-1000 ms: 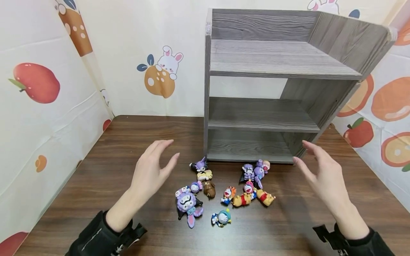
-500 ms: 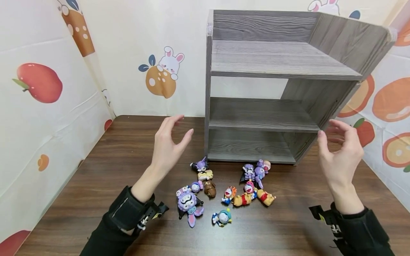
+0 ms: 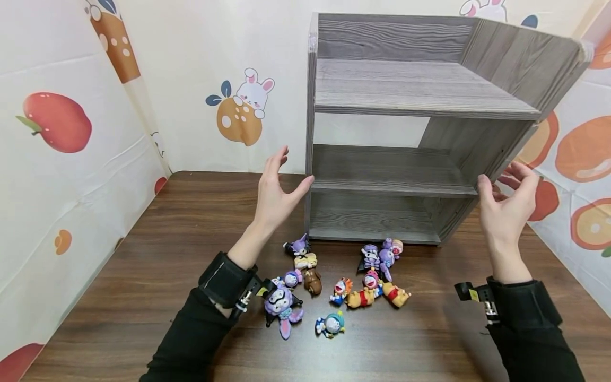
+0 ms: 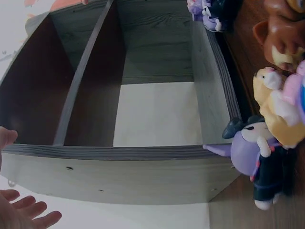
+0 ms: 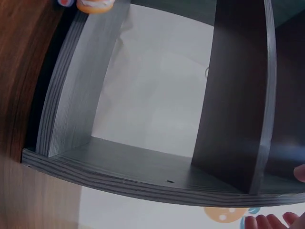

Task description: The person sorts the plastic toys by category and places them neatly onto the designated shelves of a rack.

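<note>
A grey wood-grain shelf unit [image 3: 406,87] with three levels stands on the table. At its left side panel my left hand [image 3: 279,196] is raised, fingers extended and thumb tip overlapping the front edge. My right hand [image 3: 508,207] is at the right panel, thumb by the front edge and fingers on the outer side. In the left wrist view the thumb [image 4: 6,137] and fingers [image 4: 35,212] are spread around the panel. The right wrist view shows the right fingertips [image 5: 271,222] outside the panel, apart from it. Neither hand grips anything.
Several small toy figurines lie before the shelf unit: a large purple one [image 3: 279,302], a brown one [image 3: 312,282], yellow bears in red [image 3: 396,294] and a teal-hooded one [image 3: 330,324]. Brown wooden table [image 3: 157,286]; printed cloth walls [image 3: 181,106] enclose it.
Both hands have moved to the shelf unit's sides: the left forward and to the right, the right forward and outward around the right panel. The shelf unit and figurines stay put.
</note>
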A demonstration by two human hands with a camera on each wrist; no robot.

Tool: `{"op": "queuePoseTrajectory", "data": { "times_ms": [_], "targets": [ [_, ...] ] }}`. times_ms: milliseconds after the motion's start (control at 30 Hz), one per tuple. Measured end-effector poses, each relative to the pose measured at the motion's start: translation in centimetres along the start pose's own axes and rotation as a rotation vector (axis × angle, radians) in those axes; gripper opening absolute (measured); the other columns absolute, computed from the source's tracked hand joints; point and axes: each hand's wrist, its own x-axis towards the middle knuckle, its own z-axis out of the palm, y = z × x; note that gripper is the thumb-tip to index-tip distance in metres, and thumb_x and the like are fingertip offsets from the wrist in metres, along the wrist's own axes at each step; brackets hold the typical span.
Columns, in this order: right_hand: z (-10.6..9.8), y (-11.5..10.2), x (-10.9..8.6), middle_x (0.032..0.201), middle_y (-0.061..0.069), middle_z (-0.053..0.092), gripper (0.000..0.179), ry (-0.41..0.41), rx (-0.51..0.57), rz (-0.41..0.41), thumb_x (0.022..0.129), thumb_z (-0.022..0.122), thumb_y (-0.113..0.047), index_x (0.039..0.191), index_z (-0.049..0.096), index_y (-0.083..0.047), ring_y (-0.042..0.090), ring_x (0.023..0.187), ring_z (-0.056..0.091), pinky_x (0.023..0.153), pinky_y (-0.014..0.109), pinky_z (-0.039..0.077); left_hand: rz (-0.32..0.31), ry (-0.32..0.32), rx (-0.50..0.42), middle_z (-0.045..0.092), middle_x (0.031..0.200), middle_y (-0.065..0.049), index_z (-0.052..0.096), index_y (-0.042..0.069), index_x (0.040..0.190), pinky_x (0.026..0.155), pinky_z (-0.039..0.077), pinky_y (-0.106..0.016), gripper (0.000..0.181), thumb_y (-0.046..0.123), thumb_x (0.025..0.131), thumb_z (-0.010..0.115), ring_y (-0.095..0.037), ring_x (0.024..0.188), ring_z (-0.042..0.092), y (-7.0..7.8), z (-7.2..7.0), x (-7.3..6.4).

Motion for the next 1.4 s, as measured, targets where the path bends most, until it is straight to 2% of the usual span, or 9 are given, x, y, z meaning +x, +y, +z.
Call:
{"op": "queuePoseTrajectory", "data": {
  "times_ms": [200,367,567,733,867,933,1167,1400],
  "targets": [
    [0.7,0.8,1.1,0.105,-0.012,0.043,0.046,-0.106,0.017,0.154,0.081,0.058,-0.021,0.125,0.042,-0.018,0.002,0.091,0.046,0.074,0.019,0.036,-0.123,-0.048,-0.055,0.034,0.136,-0.008,0.025,0.005,0.139,0.087,0.036,-0.045,0.078,0.026,0.076,0.068,-0.021,0.121,0.035,-0.9,1.3,0.6],
    [1.1,1.2,1.8,0.109,-0.005,0.048,0.044,-0.157,0.018,0.144,0.082,0.058,-0.020,0.124,0.046,-0.015,0.008,0.096,0.049,0.077,0.021,0.037,-0.184,-0.094,-0.071,0.028,0.141,-0.005,0.020,0.009,0.141,0.092,0.034,-0.043,0.083,0.029,0.075,0.068,-0.021,0.124,0.032,-1.3,2.4,1.0],
    [1.5,1.4,2.0,0.109,0.001,0.052,0.037,-0.162,0.034,0.115,0.083,0.056,-0.019,0.119,0.051,-0.013,0.009,0.099,0.049,0.080,0.021,0.037,-0.167,-0.131,-0.045,0.027,0.141,-0.010,0.020,0.006,0.140,0.097,0.030,-0.036,0.080,0.029,0.078,0.065,-0.027,0.124,0.033,-1.7,3.6,1.4],
    [1.7,1.6,2.2,0.103,0.001,0.054,0.032,-0.135,0.019,0.116,0.084,0.053,-0.015,0.115,0.054,-0.008,0.007,0.094,0.049,0.077,0.019,0.037,-0.100,-0.142,-0.037,0.029,0.139,-0.017,0.022,0.001,0.139,0.095,0.033,-0.032,0.070,0.019,0.082,0.059,-0.029,0.121,0.036,-2.0,4.0,1.4],
    [1.8,1.7,2.3,0.101,0.004,0.055,0.029,-0.125,0.000,0.128,0.085,0.051,-0.014,0.112,0.055,-0.005,0.005,0.090,0.050,0.074,0.018,0.037,-0.065,-0.170,-0.020,0.030,0.138,-0.018,0.021,-0.002,0.138,0.092,0.036,-0.031,0.064,0.009,0.084,0.053,-0.026,0.120,0.037,-1.9,4.1,1.4],
    [1.8,1.7,2.3,0.100,0.004,0.056,0.029,-0.121,-0.009,0.126,0.085,0.051,-0.013,0.112,0.055,-0.004,0.005,0.088,0.051,0.073,0.017,0.037,-0.070,-0.186,-0.015,0.031,0.138,-0.018,0.019,-0.002,0.139,0.092,0.036,-0.032,0.063,0.007,0.085,0.050,-0.025,0.120,0.037,-1.7,4.1,1.4],
    [2.0,1.5,2.0,0.097,0.008,0.057,0.027,-0.083,-0.035,0.082,0.085,0.051,-0.013,0.109,0.057,-0.001,0.004,0.086,0.052,0.071,0.016,0.037,-0.123,-0.231,-0.013,0.021,0.142,-0.018,0.010,-0.003,0.140,0.101,0.021,-0.028,0.063,0.003,0.086,0.044,-0.018,0.128,0.022,-1.1,4.1,1.5],
    [2.1,1.0,2.0,0.105,0.015,0.057,0.031,-0.084,-0.056,0.085,0.086,0.049,-0.013,0.112,0.055,0.000,0.007,0.092,0.051,0.077,0.017,0.037,-0.157,-0.231,-0.027,0.020,0.142,-0.019,0.008,-0.002,0.140,0.101,0.021,-0.030,0.063,0.002,0.087,0.042,-0.020,0.128,0.023,-0.9,4.0,1.5]
  ]
}}
